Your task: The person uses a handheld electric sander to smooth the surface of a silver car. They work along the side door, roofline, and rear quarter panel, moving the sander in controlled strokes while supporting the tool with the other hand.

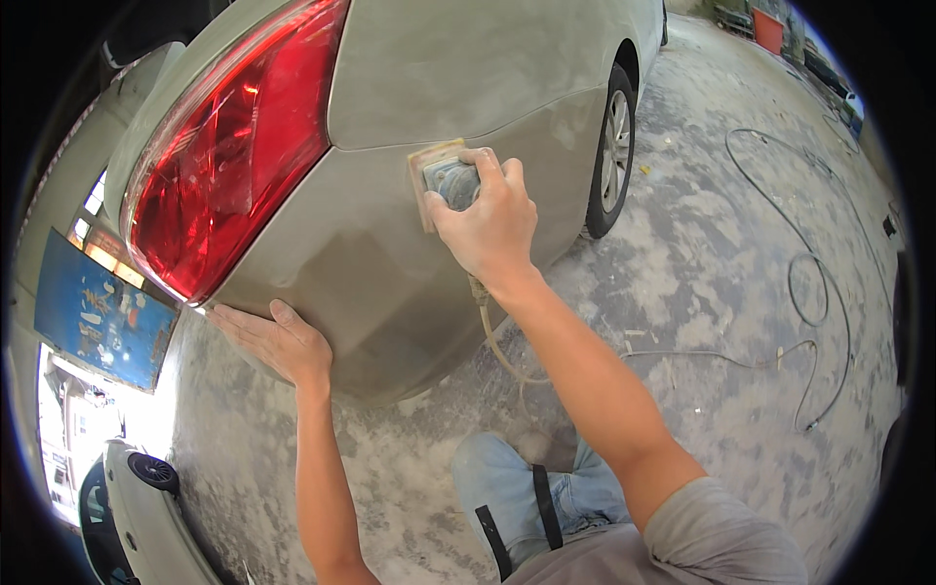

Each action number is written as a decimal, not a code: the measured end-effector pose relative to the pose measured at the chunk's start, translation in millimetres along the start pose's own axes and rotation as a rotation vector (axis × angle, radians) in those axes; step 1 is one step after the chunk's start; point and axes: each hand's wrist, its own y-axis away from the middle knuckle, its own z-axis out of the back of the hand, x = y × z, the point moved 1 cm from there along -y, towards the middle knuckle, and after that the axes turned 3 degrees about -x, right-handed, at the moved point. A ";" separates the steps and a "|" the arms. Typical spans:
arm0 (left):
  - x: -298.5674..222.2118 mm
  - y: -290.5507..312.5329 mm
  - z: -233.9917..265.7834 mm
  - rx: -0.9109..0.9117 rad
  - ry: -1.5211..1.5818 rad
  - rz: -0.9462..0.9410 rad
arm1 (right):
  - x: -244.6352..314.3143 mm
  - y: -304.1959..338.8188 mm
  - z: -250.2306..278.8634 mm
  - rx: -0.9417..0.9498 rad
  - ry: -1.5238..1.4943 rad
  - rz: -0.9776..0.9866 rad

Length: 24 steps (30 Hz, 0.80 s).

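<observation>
My right hand (497,214) is wrapped round the body of a dusty power sander (453,182). The sander's flat yellowish pad (425,195) lies against the car's rear bumper (390,263), close below the seam with the body panel. A hose (494,336) runs down from the sander toward the floor. My left hand (278,341) rests flat on the lower left part of the bumper, fingers stretched out, just under the red tail light (234,146). Dull, dusty patches in grey-beige tones cover the bumper.
The car's rear wheel (612,146) stands beyond the bumper on the right. A thin hose (819,263) loops across the dusty concrete floor (702,292). At the left are a blue board (102,307) and another car (146,517). An orange-red bin (767,31) is far right.
</observation>
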 end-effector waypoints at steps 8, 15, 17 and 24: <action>1.7 1.0 -1.9 -0.034 0.060 -0.057 | 37.1 2.3 -8.2 0.077 -0.138 0.060; 5.3 0.4 -5.0 -0.022 0.056 -0.066 | -6.8 -9.0 -0.3 0.073 -0.019 -0.057; 4.1 0.9 -6.0 -0.018 0.062 -0.063 | -24.9 -13.8 -1.2 0.040 -0.016 -0.057; 4.1 0.5 -8.0 -0.028 0.051 -0.051 | -78.0 -30.8 -0.5 -0.004 0.009 -0.109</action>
